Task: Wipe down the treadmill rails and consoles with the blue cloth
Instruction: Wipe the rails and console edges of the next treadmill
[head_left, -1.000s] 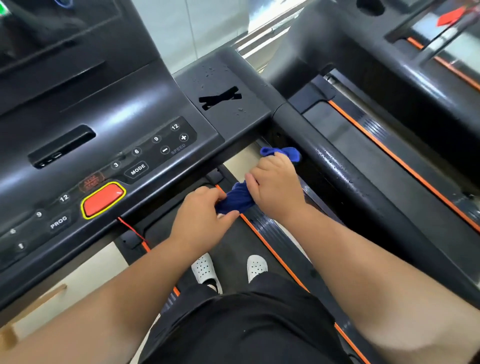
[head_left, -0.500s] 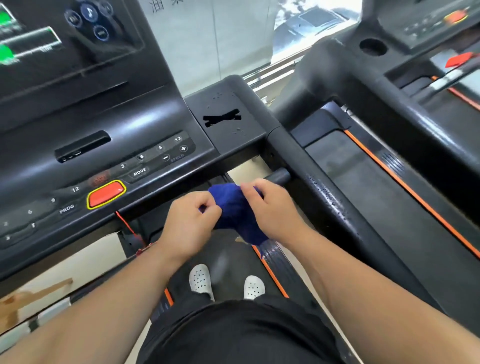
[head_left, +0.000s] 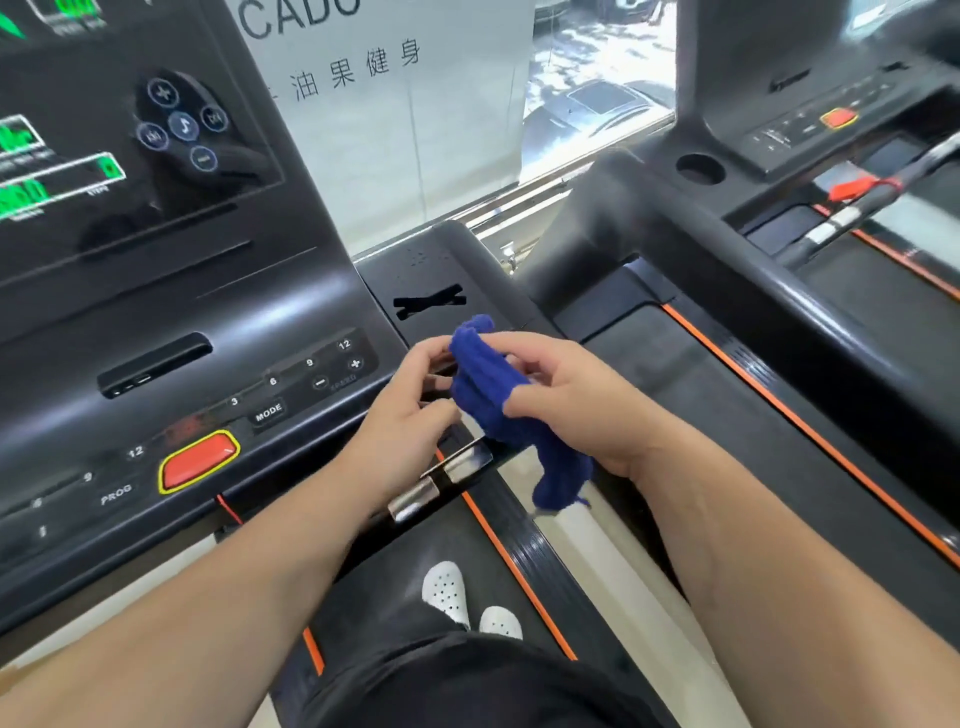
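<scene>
At frame centre, the right hand (head_left: 576, 415) has its fingers clamped on the cloth (head_left: 485, 395). The left hand (head_left: 405, 415) pinches its edge, likely refolding a pad for the console (head_left: 208, 332).

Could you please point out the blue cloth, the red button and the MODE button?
blue cloth (head_left: 485, 384): head view, on its bunched middle fold.
red button (head_left: 197, 460): head view, centre of its face.
MODE button (head_left: 268, 413): head view, on its white lettering.

Nubby blue cloth (head_left: 485, 395); glossy black plastic console (head_left: 171, 317)
</scene>
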